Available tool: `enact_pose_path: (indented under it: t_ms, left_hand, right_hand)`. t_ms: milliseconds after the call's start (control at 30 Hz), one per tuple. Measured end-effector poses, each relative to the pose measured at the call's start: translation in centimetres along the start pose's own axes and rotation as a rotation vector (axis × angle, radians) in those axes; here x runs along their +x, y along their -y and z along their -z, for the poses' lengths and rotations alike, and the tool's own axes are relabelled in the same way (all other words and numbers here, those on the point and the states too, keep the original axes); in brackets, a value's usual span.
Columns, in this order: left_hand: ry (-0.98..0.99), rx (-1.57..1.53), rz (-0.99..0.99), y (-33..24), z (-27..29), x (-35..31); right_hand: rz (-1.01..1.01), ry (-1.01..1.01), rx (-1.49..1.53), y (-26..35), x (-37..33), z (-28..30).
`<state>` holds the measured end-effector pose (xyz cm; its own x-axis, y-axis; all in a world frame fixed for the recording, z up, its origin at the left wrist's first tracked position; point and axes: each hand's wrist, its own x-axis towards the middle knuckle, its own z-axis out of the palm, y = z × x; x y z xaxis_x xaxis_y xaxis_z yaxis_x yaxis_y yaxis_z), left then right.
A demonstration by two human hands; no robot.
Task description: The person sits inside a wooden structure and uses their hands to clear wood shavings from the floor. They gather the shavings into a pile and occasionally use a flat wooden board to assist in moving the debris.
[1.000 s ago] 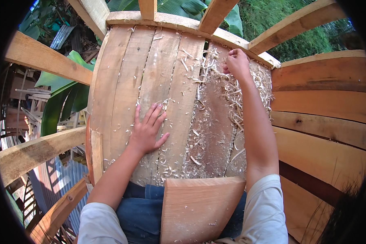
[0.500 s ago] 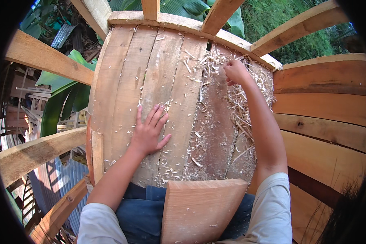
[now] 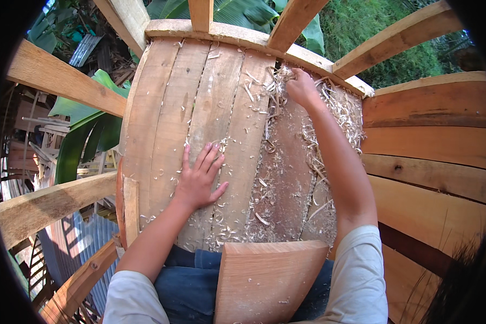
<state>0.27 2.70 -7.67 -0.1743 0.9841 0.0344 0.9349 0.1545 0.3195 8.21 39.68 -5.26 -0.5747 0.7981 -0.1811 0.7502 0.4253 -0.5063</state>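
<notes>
My left hand lies flat on the plank floor, its fingers spread and nothing in its grasp. Farther off to the right, my right hand reaches to the far end of the boards, its fingers curled in among curly wood shavings. What sits inside those fingers is hidden. Shavings lie thickest at the far right, with smaller bits scattered over the darker reddish plank and around my left hand.
A loose thick board leans over my lap at the near edge. Curved timber ribs rise on the left and far sides. A beam borders the planks' far end. To the right stands a planked side wall.
My right hand has moved left and slightly farther away along the shavings, still curled. My left hand stays spread at the same place on the planks.
</notes>
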Motion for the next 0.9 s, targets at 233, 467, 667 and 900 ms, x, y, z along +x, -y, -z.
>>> enact_pose_path:
  t_ms: [233, 467, 667, 900]
  left_hand:
    - [0.009, 0.029, 0.006, -0.1, 0.2, 0.0]
    - [0.004, 0.001, -0.007, -0.2, 0.3, 0.2]
    - [0.013, 0.025, -0.013, -0.1, 0.0, 0.2]
    - [0.01, 0.03, -0.003, -0.1, 0.1, 0.1]
  right_hand:
    - [0.12, -0.146, 0.353, 1.0, -0.2, -0.2]
    - [0.137, -0.031, 0.381, -0.1, 0.2, -0.3]
    - [0.115, -0.123, 0.275, 0.1, 0.1, 0.0]
    - [0.422, -0.053, 0.006, 0.5, -0.6, -0.3]
